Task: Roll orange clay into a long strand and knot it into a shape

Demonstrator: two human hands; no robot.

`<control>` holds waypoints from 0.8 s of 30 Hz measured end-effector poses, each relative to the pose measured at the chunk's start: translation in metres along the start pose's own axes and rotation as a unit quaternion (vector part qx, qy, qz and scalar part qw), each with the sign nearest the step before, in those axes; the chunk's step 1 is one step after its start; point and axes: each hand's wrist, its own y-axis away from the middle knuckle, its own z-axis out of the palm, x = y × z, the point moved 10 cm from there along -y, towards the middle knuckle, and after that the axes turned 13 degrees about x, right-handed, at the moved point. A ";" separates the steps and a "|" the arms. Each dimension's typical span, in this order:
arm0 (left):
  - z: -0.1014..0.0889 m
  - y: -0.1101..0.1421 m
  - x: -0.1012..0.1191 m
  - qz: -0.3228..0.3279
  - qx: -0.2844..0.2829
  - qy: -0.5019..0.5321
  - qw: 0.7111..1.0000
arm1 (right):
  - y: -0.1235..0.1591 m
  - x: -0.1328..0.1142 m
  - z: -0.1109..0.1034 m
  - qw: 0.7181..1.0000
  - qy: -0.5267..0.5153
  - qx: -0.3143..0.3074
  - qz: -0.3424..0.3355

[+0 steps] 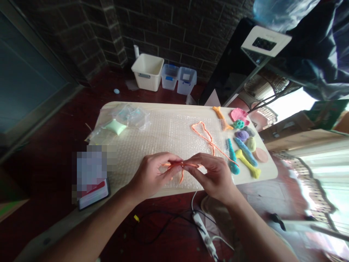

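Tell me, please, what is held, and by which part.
The left grip and right grip pinch an orange strand where they meet; which part of it cannot be told.

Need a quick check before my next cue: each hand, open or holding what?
Left hand: closed, pinching a thin, orange, clay-like strand.
Right hand: closed, also pinching the orange strand, close beside the left hand.

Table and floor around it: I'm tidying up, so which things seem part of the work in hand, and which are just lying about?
Likely part of it: orange strand in the hands; orange looped strand; bubble wrap beneath; perhaps the coloured shapes and pale green packet.

Likely just lying about: white bin; clear boxes; power strip.
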 end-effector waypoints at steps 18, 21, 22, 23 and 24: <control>0.006 0.002 -0.004 -0.009 -0.028 0.001 1.000 | 0.003 0.010 -0.001 0.999 -0.018 0.017 0.041; 0.004 0.002 0.001 0.018 -0.027 -0.017 0.999 | 0.003 0.004 0.002 1.000 -0.001 0.001 0.017; 0.004 0.002 0.003 0.027 -0.028 -0.024 0.999 | 0.003 0.002 0.003 1.000 0.009 -0.004 0.009; 0.004 0.002 0.004 0.032 -0.030 -0.029 0.999 | 0.002 0.002 0.003 1.000 0.016 -0.006 0.005; 0.004 0.002 0.005 0.036 -0.030 -0.032 0.998 | 0.002 0.002 0.002 1.000 0.020 -0.004 0.006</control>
